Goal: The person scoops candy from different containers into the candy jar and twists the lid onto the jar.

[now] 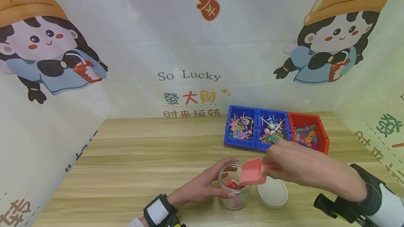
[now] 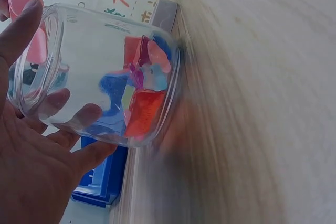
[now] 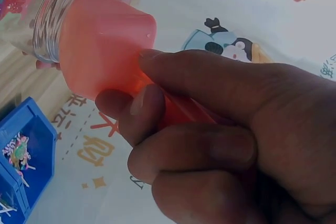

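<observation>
My left hand (image 1: 205, 186) holds a clear glass jar (image 1: 237, 201) on the table, thumb and fingers around its side. In the left wrist view, colourful translucent candy-like pieces (image 2: 144, 111) lie at the bottom of the jar. My right hand (image 1: 288, 160) grips the handle of a pink plastic scoop (image 1: 251, 172). The scoop is tipped at the jar's mouth, its lip over the opening. In the right wrist view, the scoop's bowl (image 3: 105, 45) overlaps the threaded glass rim (image 3: 47, 30); whether they touch, I cannot tell. A round white lid (image 1: 273, 194) rests right of the jar.
Behind the jar stand two joined blue bins (image 1: 241, 145) with lollipop-shaped pieces (image 1: 241, 127), beside a red bin (image 1: 322, 132) of coloured translucent pieces (image 1: 306, 136). My right forearm passes in front of the red bin. A printed cloth (image 1: 139, 45) hangs behind the wooden table (image 1: 142, 150).
</observation>
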Demonstrator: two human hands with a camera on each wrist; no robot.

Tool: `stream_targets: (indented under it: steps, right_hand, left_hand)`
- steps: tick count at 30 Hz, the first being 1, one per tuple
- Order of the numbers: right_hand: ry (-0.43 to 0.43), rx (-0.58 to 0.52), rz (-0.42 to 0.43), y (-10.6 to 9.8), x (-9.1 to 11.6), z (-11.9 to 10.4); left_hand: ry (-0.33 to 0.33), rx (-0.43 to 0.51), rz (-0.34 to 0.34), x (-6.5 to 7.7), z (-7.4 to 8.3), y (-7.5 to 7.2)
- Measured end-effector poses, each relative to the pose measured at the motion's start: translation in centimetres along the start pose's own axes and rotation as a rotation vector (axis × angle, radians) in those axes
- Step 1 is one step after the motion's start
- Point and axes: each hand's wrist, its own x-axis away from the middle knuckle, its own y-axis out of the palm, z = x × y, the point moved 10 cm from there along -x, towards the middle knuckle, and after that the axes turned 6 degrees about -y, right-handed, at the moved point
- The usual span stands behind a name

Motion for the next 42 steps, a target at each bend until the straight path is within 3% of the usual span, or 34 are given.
stream_targets:
  steps: [6,12,16,21,23,27,32,37,42]
  right_hand:
    - [0.002,0.023,0.007,-0.2,-0.1,0.0]
    - [0.035,0.011,0.108,-1.8,0.4,0.6]
    - [0.072,0.019,0.217,-3.4,1.0,1.4]
    - [0.112,0.096,0.420,-5.2,2.1,3.1]
    - [0.171,0.093,0.467,-5.5,2.6,4.5]
    - [0.321,0.029,0.452,-4.9,3.3,8.2]
    - [0.451,-0.024,0.338,-3.4,3.8,12.2]
    - [0.524,-0.063,0.189,-2.0,3.5,15.1]
    - [0.555,-0.081,0.096,-1.4,2.6,16.8]
  left_hand:
    - [0.012,0.005,-0.014,0.0,0.1,-0.1]
    - [0.028,0.134,-0.059,-0.5,0.5,-1.3]
    - [0.014,0.146,0.043,-1.2,1.0,-3.8]
    - [0.012,0.053,0.206,-2.7,1.8,-6.5]
    - [0.003,0.029,0.254,-3.5,1.8,-7.3]
    - [-0.054,-0.010,0.332,-5.1,0.8,-8.6]
    - [-0.099,-0.057,0.377,-7.3,-1.1,-9.6]
    - [-0.157,-0.080,0.369,-9.1,-2.9,-10.0]
    - [-0.197,-0.084,0.371,-10.8,-3.8,-10.1]
